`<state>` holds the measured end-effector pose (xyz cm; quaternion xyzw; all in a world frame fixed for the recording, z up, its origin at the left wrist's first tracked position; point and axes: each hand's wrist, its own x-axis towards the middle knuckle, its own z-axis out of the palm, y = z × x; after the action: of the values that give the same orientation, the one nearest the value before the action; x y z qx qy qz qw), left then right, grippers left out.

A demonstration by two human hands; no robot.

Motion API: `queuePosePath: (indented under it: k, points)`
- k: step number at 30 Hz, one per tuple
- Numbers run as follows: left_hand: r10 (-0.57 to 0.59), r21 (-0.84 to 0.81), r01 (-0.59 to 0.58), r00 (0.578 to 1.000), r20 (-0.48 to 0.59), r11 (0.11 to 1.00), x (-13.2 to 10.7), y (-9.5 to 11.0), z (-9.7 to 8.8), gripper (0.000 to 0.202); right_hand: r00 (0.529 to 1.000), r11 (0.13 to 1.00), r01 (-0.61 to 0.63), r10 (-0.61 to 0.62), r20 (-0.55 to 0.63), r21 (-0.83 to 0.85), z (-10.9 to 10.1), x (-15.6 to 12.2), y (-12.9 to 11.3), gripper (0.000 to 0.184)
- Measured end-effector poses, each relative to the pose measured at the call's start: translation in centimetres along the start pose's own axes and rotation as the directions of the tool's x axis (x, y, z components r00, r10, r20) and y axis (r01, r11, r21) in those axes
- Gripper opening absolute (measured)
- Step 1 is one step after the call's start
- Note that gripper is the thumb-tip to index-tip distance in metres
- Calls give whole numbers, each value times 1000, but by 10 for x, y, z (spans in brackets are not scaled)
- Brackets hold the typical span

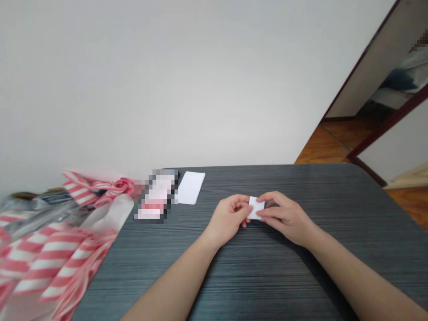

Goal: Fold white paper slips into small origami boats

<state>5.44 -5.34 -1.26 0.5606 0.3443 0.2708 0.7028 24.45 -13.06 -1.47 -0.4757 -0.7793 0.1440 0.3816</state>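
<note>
On the dark grey table (pixel 334 200), at its middle, the left hand (pixel 229 216) and right hand (pixel 284 217) are both closed in, fingers pinching a small white paper piece (pixel 256 207) between them, with a white paper sheet (pixel 191 187) and a red-striped plastic bag (pixel 50 254) noted to the left.

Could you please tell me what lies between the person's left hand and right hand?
A small piece of white paper lies there, held between the fingers of the left hand and the right hand, as the head view shows.
</note>
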Motion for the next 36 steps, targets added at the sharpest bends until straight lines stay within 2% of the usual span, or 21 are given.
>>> queuePosePath:
  k: [7,16,23,28,36]
  points:
    - [-9,76,9,1000,0,997,-1,0,0,14,998,999,-32,33,-59,27,1,0,1,9]
    - [-27,188,14,997,69,982,-4,3,0,19,997,994,-82,82,-7,67,0,5,0,6]
    - [-18,123,10,998,63,992,-2,3,1,27,994,996,-81,84,-72,46,-1,4,0,9]
    - [-32,160,21,997,68,987,-3,4,1,14,993,994,-97,100,-70,42,-2,3,-1,8]
    - [-9,195,-5,997,74,981,-4,5,2,13,989,989,-137,140,-47,53,-1,2,1,7]
